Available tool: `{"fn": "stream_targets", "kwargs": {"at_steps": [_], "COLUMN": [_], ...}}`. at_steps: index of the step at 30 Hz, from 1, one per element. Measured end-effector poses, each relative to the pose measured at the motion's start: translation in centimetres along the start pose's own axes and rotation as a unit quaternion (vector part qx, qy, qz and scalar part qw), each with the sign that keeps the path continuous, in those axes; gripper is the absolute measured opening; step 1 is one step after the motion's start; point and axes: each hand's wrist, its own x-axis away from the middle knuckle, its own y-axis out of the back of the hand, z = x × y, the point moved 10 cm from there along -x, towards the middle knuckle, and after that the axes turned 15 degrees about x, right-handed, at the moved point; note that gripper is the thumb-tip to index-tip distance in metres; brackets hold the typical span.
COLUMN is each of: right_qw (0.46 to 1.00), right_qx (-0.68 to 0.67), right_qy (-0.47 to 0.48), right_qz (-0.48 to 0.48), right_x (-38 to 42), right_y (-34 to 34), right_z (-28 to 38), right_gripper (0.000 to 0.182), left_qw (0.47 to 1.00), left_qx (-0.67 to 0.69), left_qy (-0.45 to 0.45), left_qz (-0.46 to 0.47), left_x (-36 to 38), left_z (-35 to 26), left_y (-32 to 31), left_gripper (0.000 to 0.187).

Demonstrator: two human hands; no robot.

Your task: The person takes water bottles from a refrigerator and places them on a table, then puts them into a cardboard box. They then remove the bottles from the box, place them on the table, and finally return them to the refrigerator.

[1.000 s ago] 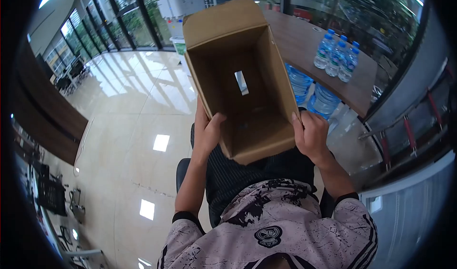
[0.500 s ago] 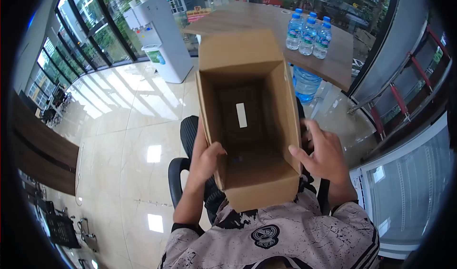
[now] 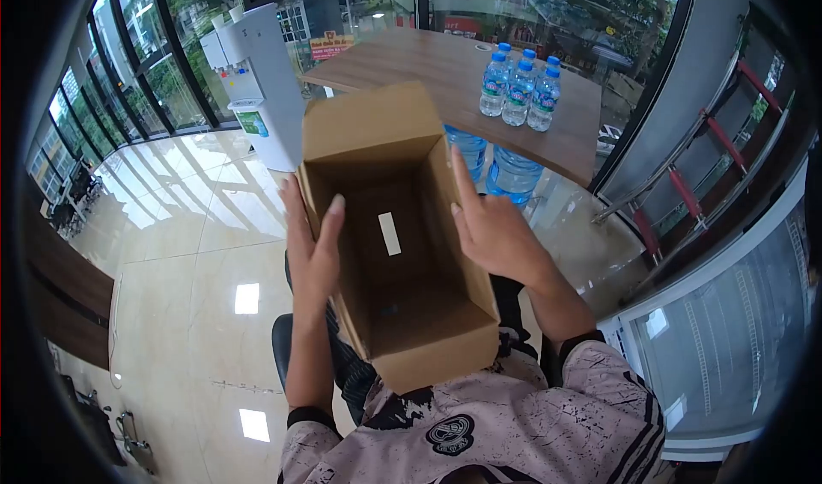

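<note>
An open cardboard box (image 3: 372,124) rests over my lap, its top facing me and its flaps spread at the far and near ends. Inside, a white strip (image 3: 390,233) lies on the bottom. My left hand (image 3: 312,249) is against the box's left wall, thumb over the rim and fingers stretched along the outside. On the right wall lies my right hand (image 3: 497,227), its index finger extended up along the edge and its thumb near the rim.
Ahead, a wooden table (image 3: 385,56) carries several small water bottles (image 3: 516,95). Large water bottles (image 3: 512,176) stand beneath it. A water dispenser (image 3: 261,99) is at the upper left, a ladder (image 3: 685,193) at the right.
Both hands have moved up along the box's sides, and their fingers are now more stretched out. The box and the whole view have shifted left, with the box slightly more tilted.
</note>
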Motion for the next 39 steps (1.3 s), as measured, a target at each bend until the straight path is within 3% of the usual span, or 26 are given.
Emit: {"fn": "stream_targets", "kwargs": {"at_steps": [4, 5, 6, 8, 9, 12, 14, 16, 17, 18, 20, 21, 22, 24, 26, 27, 28, 29, 33, 39], "right_qw": [1.0, 1.0, 1.0, 0.998, 0.998, 0.997, 0.996, 0.989, 0.988, 0.988, 0.94, 0.903, 0.846, 0.822, 0.8, 0.795, 0.79, 0.78, 0.821, 0.836], "right_qx": [0.003, -0.013, -0.006, -0.037, -0.048, -0.054, -0.055, -0.111, -0.114, -0.115, -0.334, -0.425, -0.508, -0.402, -0.238, -0.232, -0.152, -0.075, -0.061, -0.077], "right_qy": [0.004, 0.011, 0.014, 0.04, 0.04, 0.05, 0.058, 0.091, 0.1, 0.106, 0.063, -0.01, -0.085, -0.185, -0.267, -0.266, -0.313, -0.359, -0.311, -0.336], "right_qz": [0.002, 0.0, -0.004, -0.026, -0.025, -0.033, -0.028, -0.041, -0.016, -0.013, 0.029, -0.056, -0.14, -0.359, -0.482, -0.494, -0.505, -0.508, -0.475, -0.427], "right_x": [-0.4, -0.6, -0.8, -1.0, -1.1, -1.1, -1.4, -1.5, -1.6, -1.9, -3.1, -4.4, -5.4, -5.6, -4.1, -4.1, -3.5, -2.8, -4.1, -6.2], "right_y": [-0.8, -0.8, -0.9, -1.2, -1.5, -1.6, -2.1, -1.8, -2.3, -2.6, -4.8, -4.9, -5.5, -4.1, -2.9, -3.2, -3.5, -3.4, -4.4, -5.9], "right_z": [0.2, 0.1, -0.3, -0.7, -0.9, -0.9, -1.0, -0.7, -0.7, -1.3, -4.4, -8.1, -12.5, -21.4, -28.2, -31.2, -33.7, -34.7, -35.9, -37.6], "right_gripper": [0.07, 0.07, 0.07, 0.071, 0.072, 0.073, 0.073, 0.074, 0.072, 0.072, 0.064, 0.058, 0.053, 0.046, 0.053, 0.053, 0.057, 0.062, 0.072, 0.069], "left_qw": [0.987, 0.98, 0.98, 0.979, 0.987, 0.989, 0.989, 0.969, 0.963, 0.965, 0.911, 0.932, 0.935, 0.951, 0.94, 0.973, 0.956, 0.953, 0.965, 0.951], "left_qx": [-0.063, -0.058, -0.051, -0.083, 0.006, 0.081, 0.062, 0.151, 0.225, 0.223, 0.387, 0.354, 0.348, 0.303, 0.335, 0.161, 0.273, 0.287, 0.247, 0.301], "left_qy": [-0.142, -0.184, -0.189, -0.184, -0.152, -0.103, -0.116, -0.116, -0.048, -0.048, 0.009, -0.015, -0.017, -0.054, -0.069, -0.167, -0.104, -0.098, -0.091, -0.065], "left_qz": [-0.036, -0.04, -0.044, 0.039, 0.053, 0.064, 0.064, 0.156, 0.139, 0.132, 0.14, 0.075, 0.069, 0.029, 0.012, 0.006, 0.041, 0.028, -0.001, -0.037], "left_x": [-4.3, -4.9, -5.7, -6.9, -7.5, -8.5, -8.4, -8.6, -8.6, -8.3, -7.7, -7.5, -7.0, -5.7, -4.4, -3.8, -4.1, -3.9, -3.5, -2.4], "left_z": [-2.5, -3.4, -3.5, -3.2, -2.5, -0.1, -0.2, 0.8, 2.8, 3.6, 5.2, 5.1, 4.7, 3.0, 1.4, 0.9, 0.9, 1.4, 1.5, 2.3], "left_y": [0.2, 0.1, 0.3, -1.1, -1.1, -0.8, -0.2, -0.2, 0.2, 0.6, 1.2, 2.6, 3.1, 4.6, 3.8, 4.8, 4.3, 4.5, 5.8, 6.1], "left_gripper": [0.062, 0.053, 0.053, 0.045, 0.038, 0.036, 0.032, 0.034, 0.034, 0.034, 0.03, 0.028, 0.028, 0.03, 0.031, 0.033, 0.035, 0.036, 0.038, 0.04]}}
